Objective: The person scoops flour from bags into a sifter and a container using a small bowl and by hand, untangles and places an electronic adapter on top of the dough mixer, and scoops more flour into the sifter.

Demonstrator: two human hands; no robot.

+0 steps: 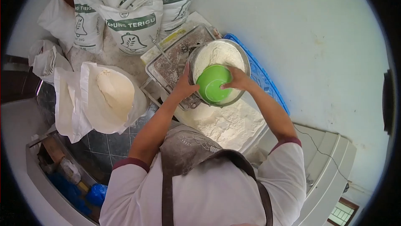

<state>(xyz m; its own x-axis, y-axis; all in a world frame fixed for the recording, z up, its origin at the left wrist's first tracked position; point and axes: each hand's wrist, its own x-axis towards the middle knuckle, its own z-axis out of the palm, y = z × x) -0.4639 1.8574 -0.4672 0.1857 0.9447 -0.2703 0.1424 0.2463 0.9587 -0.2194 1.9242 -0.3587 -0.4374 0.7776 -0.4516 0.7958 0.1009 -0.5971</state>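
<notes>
A round metal bowl (247,65) holds a heap of white flour (219,54). Over the near part of that flour is a green bowl (214,83); I cannot tell whether its inside or underside faces me. My right hand (237,79) grips the green bowl at its right edge, thumb lying across it. On the left side, my left hand (184,86) is wrapped around the metal bowl's rim, with the thumb near the green bowl's edge. Below the metal bowl, a pale tub (253,141) contains more loose flour.
A flour-dusted tray-like frame (161,69) lies left of the bowl, and a blue plastic crate (267,81) leans by the wall. Printed flour sacks (133,27) stand at the back. An open flour sack (85,113) is at left. A white chest-like unit (317,150) stands at right.
</notes>
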